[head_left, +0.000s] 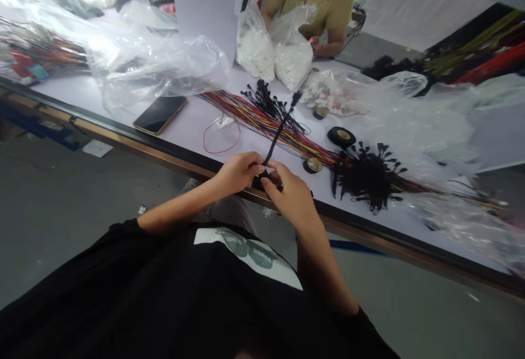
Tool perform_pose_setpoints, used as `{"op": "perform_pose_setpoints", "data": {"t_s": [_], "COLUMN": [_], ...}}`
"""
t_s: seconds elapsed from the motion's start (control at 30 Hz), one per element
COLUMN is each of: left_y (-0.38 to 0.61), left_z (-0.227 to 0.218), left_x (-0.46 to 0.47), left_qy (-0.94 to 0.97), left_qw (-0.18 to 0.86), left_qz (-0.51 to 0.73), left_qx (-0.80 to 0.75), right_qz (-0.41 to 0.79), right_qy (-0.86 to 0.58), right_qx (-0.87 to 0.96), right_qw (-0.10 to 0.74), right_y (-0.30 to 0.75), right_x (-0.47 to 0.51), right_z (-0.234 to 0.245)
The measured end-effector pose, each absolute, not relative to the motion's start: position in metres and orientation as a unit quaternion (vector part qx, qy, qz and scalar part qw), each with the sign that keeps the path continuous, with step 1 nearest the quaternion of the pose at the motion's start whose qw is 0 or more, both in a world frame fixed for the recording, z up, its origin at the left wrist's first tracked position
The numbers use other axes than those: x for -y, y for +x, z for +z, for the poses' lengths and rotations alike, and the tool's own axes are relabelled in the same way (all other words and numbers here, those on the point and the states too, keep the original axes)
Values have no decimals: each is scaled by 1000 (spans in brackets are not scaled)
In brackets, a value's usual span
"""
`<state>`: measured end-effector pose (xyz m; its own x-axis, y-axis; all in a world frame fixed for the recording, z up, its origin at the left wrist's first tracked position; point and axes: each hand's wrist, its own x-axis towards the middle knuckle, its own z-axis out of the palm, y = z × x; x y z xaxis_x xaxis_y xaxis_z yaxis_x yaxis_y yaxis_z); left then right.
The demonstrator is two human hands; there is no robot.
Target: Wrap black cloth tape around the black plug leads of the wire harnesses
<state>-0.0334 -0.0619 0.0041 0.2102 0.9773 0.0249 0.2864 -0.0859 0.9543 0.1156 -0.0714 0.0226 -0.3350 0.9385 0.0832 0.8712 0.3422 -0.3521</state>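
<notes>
Black, slim and wrapped along its length, one cable [277, 137] slants up from the near edge of the white desk [186, 135], its connector end pointing away from the person. Both hands are narrow: the left hand [241, 172] pinches the cable's lower end between thumb and fingertips, and the right hand [292, 192] closes on one small dark piece [263, 174] just below; whether that belongs to the cable cannot be told. Beyond them lies one long bundle of red, yellow and black wires [254, 118], with two clusters of black plugs, the smaller behind it [266, 100] and the larger to the right [365, 178]. Three black rolls of tape with yellow cores [342, 136] sit nearby. To the left are one thin red wire loop [221, 152] and one dark flat phone [159, 114]. Two clear plastic bags of white pieces [292, 63] stand before one co-worker in a khaki shirt [338, 3].
</notes>
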Motion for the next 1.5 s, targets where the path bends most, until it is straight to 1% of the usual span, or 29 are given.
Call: {"op": "perform_pose_setpoints", "data": {"t_s": [0.07,0.13,0.23,0.33,0.47,0.63,0.77,1.0,1.1,1.17,1.27,1.33,1.5], "left_y": [-31,-29,-27,-27,-25,-23,-24,-26,-27,-25,-20,-16,-14], "left_z": [2,-2,-9,-14,-18,-23,-20,-9,-6,-5,-8,-11,-19], "left_x": [62,62,60,59,60,62,63,57,53,52,49,48,43], "left_qy": [565,502,447,439,467,559,625,719,732,731,726,706,590], "left_qw": [562,629,667,676,655,558,478,377,396,403,367,370,500], "left_qz": [384,401,417,414,410,391,352,222,186,187,226,261,314], "left_qx": [-466,-437,-425,-423,-430,-472,-507,-540,-522,-518,-535,-545,-551], "right_qz": [92,54,11,8,35,36,21,-1,4,12,6,-17,-68], "right_qy": [-554,-548,-533,-504,-457,-413,-438,-478,-473,-466,-471,-482,-485], "right_qx": [821,833,846,863,889,908,895,876,879,883,881,875,872], "right_qw": [99,57,6,-11,-18,-64,-87,-66,-55,-48,-35,-31,-13], "right_y": [115,114,114,118,128,136,132,126,129,131,132,130,119], "right_x": [68,64,60,55,46,38,38,44,43,42,40,39,32], "right_z": [25,26,26,22,18,20,23,23,22,21,20,19,15]}}
